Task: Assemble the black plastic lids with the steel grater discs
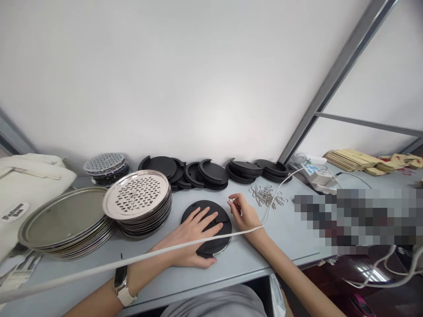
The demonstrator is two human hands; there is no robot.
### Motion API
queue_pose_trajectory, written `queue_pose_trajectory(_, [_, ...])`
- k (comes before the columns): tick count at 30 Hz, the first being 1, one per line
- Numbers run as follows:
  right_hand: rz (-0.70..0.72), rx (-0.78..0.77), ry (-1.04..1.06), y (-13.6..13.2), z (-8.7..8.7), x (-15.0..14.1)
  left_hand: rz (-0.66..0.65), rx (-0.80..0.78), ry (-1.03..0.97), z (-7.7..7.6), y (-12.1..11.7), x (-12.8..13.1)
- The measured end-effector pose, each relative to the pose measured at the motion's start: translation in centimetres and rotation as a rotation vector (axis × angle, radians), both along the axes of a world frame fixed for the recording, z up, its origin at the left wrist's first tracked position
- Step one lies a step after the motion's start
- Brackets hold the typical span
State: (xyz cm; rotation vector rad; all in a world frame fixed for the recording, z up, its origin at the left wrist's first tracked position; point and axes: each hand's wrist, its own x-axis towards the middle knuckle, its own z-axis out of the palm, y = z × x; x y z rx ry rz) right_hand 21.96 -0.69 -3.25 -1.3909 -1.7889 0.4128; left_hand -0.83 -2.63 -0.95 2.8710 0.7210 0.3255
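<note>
My left hand (198,235) lies flat with spread fingers on a round black disc (216,244) on the table in front of me. The disc has a raised rim along part of its edge and a small slot. Just right of it, my right hand (243,213) is closed in a pinch above the table. Something small and metallic seems to show at its fingers, too small to make out. Beyond that hand lies a loose heap of small bent metal wire clips (267,196).
Black round parts (213,172) lie in stacks along the wall. At left stand perforated metal discs (137,193), shallow round trays (66,215) and a white bag (33,176). A white cable (145,256) crosses in front of both arms. Wooden pieces (350,159) lie far right, near a pixelated patch.
</note>
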Motion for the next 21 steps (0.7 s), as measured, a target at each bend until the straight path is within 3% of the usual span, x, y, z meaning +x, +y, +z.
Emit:
queue_pose_trajectory(5, [0.066,0.006,0.052,-0.11,0.05,0.04,-0.012,0.002,-0.017,-0.16,0.04,-0.05])
queue_pose_trajectory(16, [0.067,-0.023,-0.077,-0.36,0.22,0.03,0.034,0.007,0.012,-0.09,0.04,0.09])
queue_pose_trajectory(21, [0.088,-0.075,-0.229,-0.78,0.37,-0.30,0.039,0.008,0.007,-0.13,-0.08,0.12])
